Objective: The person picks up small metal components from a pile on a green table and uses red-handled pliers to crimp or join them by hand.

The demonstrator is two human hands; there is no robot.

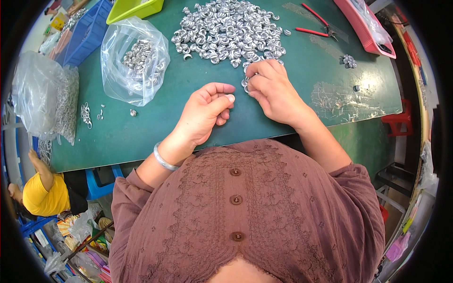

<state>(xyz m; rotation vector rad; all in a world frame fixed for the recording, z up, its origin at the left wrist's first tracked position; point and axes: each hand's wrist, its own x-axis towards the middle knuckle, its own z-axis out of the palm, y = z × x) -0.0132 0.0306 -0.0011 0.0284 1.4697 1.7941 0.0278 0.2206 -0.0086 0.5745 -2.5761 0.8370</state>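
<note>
A heap of small curved silver metal pieces (229,33) lies on the green table in front of me. My right hand (272,92) is at the heap's near edge, its fingers bent and closed around a few of these pieces; the palm side is hidden. Just left of it, my left hand (205,111) is raised over the table. Its fingers are curled with the thumb pressed against them, and whatever lies between them is too small or hidden to make out. A pale bangle (164,158) circles my left wrist.
Left stand an open clear bag (134,61) of metal pieces and a bag of rings (66,104). Red-handled pliers (318,23) lie at the far right, near a pink basket (365,28). Blue (87,35) and yellow-green bins (134,10) stand behind. A person in yellow (45,193) sits left.
</note>
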